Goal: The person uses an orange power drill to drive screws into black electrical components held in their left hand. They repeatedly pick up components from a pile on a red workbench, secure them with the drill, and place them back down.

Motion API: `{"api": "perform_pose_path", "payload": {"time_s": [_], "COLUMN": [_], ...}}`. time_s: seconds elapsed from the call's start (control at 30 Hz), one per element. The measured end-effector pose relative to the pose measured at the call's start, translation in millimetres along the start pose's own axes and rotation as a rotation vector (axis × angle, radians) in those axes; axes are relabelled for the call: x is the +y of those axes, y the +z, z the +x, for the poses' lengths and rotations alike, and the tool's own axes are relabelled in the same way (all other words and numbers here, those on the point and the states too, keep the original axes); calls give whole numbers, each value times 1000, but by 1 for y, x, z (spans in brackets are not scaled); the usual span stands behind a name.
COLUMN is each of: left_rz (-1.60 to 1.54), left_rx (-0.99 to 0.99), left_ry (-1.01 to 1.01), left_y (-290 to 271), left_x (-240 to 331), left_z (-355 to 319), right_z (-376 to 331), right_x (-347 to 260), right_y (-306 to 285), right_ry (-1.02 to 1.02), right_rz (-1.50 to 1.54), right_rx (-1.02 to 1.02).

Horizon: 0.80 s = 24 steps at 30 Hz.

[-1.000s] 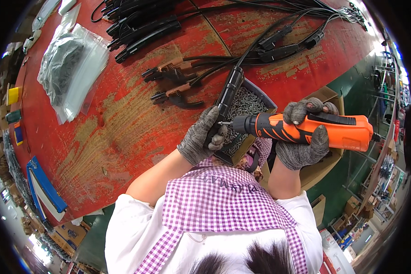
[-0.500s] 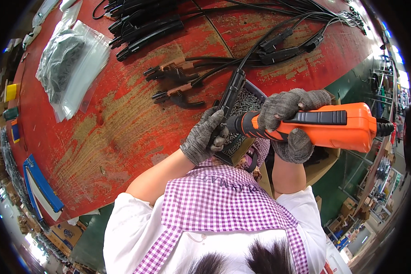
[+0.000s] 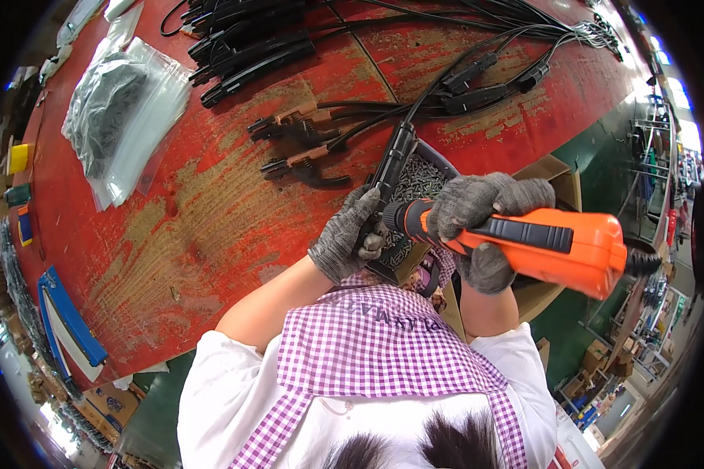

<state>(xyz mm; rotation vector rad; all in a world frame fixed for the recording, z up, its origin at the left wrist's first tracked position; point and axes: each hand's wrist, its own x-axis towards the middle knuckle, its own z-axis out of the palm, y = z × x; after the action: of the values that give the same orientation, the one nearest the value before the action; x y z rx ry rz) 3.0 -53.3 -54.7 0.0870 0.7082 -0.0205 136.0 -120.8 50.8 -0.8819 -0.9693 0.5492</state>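
Note:
My left hand [image 3: 346, 233], in a grey knit glove, is closed around a long black electrode holder [image 3: 399, 148], whose cable runs up and away from its far end. My gloved right hand [image 3: 477, 223] grips an orange power screwdriver [image 3: 555, 246] with a black grip strip and a cord at its rear. The black chuck of the screwdriver points left at the side of the holder, close by my left fingers. Whether its bit touches the holder I cannot make out. Beneath both hands sits a bin [image 3: 440, 156] filled with small screws [image 3: 418, 178].
On the worn red table [image 3: 211, 234], two copper-coloured holder cores [image 3: 297, 117] with black jaws lie ahead. Several black holders [image 3: 258, 66] and cables [image 3: 524, 31] lie farther off. Plastic bags [image 3: 125, 117] are at left, a blue-handled tool [image 3: 72, 324] near the edge, a cardboard box [image 3: 551, 168] at right.
The screwdriver has tilted, its rear end swinging nearer to me and slightly left, with my right hand moving along. My left hand and the electrode holder have barely moved.

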Motion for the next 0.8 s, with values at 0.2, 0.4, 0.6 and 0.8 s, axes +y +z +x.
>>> {"api": "perform_pose_path", "payload": {"time_s": [0.2, 0.4, 0.6, 0.8], "left_rz": [31, 153, 1052, 2390], "left_rx": [15, 48, 209, 1054], "left_ry": [38, 83, 530, 1387], "left_y": [-2, 13, 30, 16], "left_x": [-4, 0, 89, 255], "left_z": [2, -9, -36, -14], "right_z": [-1, -4, -11, -34], "right_x": [4, -6, -40, -35], "right_y": [-7, -13, -50, -60], "right_ry": [39, 36, -84, 24], "right_rz": [110, 149, 277, 210], "right_rx": [58, 198, 253, 410]}}
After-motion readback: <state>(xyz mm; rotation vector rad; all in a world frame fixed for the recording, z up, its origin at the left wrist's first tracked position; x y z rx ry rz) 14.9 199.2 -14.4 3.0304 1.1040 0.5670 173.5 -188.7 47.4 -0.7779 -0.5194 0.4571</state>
